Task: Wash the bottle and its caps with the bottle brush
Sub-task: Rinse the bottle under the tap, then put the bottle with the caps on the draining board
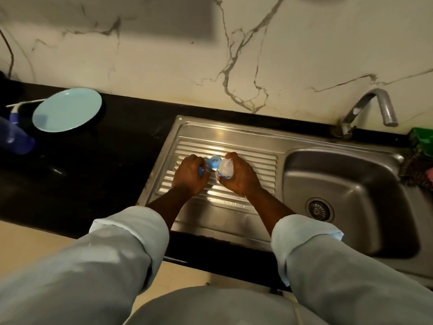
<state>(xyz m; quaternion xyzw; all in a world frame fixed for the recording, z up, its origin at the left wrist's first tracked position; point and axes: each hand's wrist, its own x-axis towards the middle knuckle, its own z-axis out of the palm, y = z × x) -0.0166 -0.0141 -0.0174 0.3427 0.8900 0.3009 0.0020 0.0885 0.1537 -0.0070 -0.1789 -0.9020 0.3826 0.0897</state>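
Over the drainboard [246, 146], the right hand [236, 179] is clamped on the clear bottle [225, 169], its long axis pointing away from the person. Just left, touching it, the left hand [189, 178] grips something blue [214, 161], likely a cap.

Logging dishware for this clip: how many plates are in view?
1. A light blue plate sits on the black counter, left of the sink's drainboard. No others show.

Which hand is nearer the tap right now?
Right. The right hand, holding the clear bottle, is over the draining board on the side toward the tap. The left hand is further left, away from it.
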